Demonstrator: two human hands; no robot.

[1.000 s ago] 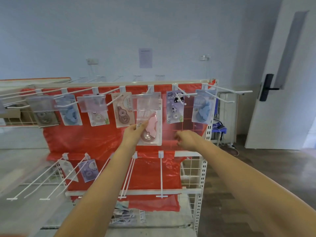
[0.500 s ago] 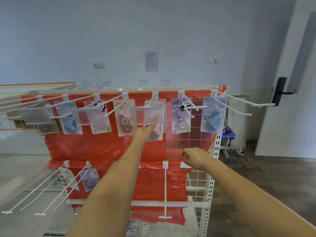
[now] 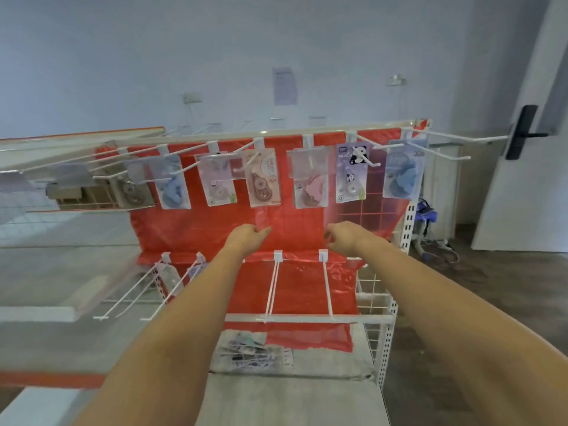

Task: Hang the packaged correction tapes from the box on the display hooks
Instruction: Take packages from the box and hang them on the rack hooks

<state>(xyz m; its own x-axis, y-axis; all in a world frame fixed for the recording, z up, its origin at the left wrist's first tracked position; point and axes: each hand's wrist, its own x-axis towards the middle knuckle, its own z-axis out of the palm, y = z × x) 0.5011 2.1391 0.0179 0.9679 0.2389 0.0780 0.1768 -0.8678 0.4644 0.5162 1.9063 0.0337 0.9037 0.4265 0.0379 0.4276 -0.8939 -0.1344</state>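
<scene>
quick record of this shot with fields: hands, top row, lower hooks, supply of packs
left hand: left hand below the top row, fingers loosely curled, holding nothing
right hand: right hand level with it, also holding nothing
top row: packs hanging, among them the pink pack, panda pack and blue pack
lower hooks: two middle hooks bare
backing: red sheet behind the hooks
supply: box of packs on the bottom shelf; count unclear
</scene>
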